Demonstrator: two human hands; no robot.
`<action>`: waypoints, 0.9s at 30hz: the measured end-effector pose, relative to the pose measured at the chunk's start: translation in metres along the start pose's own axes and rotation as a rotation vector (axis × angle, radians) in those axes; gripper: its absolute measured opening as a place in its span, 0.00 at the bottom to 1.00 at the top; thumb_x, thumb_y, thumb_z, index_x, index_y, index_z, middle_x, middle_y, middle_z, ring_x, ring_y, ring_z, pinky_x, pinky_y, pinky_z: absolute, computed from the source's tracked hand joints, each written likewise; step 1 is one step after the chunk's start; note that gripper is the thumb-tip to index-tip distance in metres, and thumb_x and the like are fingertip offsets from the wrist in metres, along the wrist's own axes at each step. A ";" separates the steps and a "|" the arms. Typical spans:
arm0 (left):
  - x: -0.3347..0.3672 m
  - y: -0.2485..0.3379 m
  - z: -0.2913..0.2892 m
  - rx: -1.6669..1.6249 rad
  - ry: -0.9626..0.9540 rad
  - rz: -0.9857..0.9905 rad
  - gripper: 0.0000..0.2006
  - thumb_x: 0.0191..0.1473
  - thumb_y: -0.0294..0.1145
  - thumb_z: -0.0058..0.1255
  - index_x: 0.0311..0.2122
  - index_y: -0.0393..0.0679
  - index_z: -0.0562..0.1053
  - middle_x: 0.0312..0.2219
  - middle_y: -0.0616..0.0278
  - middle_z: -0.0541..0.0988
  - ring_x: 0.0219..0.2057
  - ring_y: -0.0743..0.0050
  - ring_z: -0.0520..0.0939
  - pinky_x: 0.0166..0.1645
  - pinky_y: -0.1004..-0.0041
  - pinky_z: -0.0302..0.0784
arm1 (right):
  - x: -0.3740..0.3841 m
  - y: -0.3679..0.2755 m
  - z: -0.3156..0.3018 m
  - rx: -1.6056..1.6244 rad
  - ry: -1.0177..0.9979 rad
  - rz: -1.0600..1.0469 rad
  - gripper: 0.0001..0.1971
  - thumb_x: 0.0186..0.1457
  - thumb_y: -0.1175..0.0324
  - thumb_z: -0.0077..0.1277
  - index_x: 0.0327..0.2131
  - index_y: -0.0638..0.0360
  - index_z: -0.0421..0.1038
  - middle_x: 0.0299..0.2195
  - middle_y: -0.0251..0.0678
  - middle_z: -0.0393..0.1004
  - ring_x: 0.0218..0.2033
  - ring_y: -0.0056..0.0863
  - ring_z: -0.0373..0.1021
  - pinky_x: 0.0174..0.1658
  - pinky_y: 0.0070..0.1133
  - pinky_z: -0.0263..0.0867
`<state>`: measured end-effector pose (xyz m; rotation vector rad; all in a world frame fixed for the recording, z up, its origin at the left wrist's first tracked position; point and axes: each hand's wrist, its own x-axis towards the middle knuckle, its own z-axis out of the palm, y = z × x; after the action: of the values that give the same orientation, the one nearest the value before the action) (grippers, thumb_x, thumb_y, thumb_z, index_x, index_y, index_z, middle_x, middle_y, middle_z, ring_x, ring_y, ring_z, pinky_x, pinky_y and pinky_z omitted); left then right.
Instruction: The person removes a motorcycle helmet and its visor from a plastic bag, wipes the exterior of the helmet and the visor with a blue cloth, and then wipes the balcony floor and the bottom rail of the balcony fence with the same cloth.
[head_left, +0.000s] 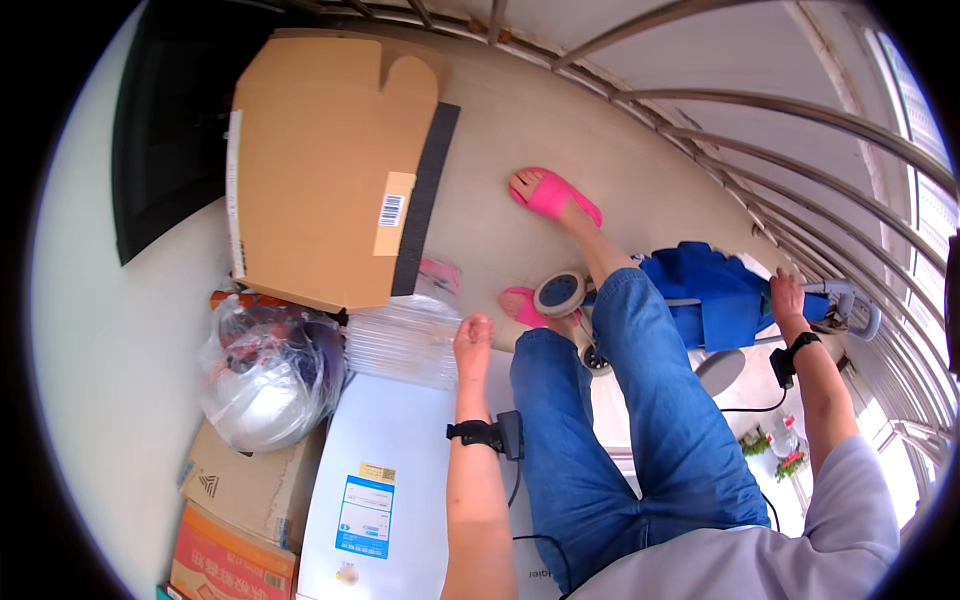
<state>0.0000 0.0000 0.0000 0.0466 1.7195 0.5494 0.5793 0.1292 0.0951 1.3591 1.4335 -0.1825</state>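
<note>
At 8 o'clock, a see-through bag (270,385) sits on stacked boxes (245,470) by the wall. At 10 o'clock is a big brown box (320,180). At 7 o'clock, a long white box (418,460) has crinkly plastic wrap (395,340) at its top edge. The left hand (473,342) is near the middle, just beside the wrap; I can't tell if its grip is wide or narrow. At 12 o'clock, tan floor (490,115) makes room between the brown box and the metal rails (815,150). Pink slippers (557,197) stand near 1 o'clock. The blue cart (712,290) is at 3 o'clock, close to the rails. The right hand (787,296) is at its right end; I can't tell how tightly it grips.
</note>
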 end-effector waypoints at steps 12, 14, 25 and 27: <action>-0.131 0.045 -0.043 -0.159 0.067 0.117 0.13 0.55 0.36 0.48 0.41 0.38 0.70 0.30 0.62 0.77 0.29 0.80 0.77 0.32 0.80 0.71 | -0.198 0.015 -0.044 -0.082 -0.500 -0.134 0.18 0.40 0.61 0.51 0.38 0.54 0.75 0.41 0.38 0.74 0.46 0.32 0.69 0.46 0.25 0.65; -0.150 0.052 -0.052 -0.147 0.058 0.170 0.14 0.56 0.39 0.47 0.41 0.39 0.69 0.32 0.61 0.77 0.32 0.78 0.77 0.35 0.78 0.73 | -0.226 0.022 -0.056 -0.006 -0.452 -0.081 0.18 0.40 0.62 0.51 0.38 0.55 0.75 0.39 0.39 0.75 0.43 0.33 0.71 0.45 0.25 0.66; -0.231 0.131 0.004 0.101 -0.042 0.760 0.13 0.53 0.38 0.50 0.37 0.38 0.72 0.27 0.57 0.79 0.30 0.72 0.79 0.36 0.75 0.74 | -0.303 0.111 -0.181 0.075 -0.050 -0.030 0.16 0.37 0.63 0.50 0.34 0.57 0.76 0.37 0.43 0.75 0.40 0.38 0.72 0.42 0.27 0.68; -0.266 0.159 0.032 0.082 -0.125 0.833 0.14 0.52 0.39 0.50 0.37 0.38 0.73 0.27 0.56 0.79 0.30 0.68 0.80 0.36 0.73 0.74 | -0.317 0.119 -0.201 -0.027 0.075 -0.068 0.15 0.37 0.64 0.51 0.32 0.56 0.76 0.34 0.42 0.76 0.39 0.36 0.72 0.42 0.25 0.67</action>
<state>0.0494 0.0648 0.3010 0.8656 1.5526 1.0516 0.4754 0.1203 0.4749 1.3082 1.5410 -0.1576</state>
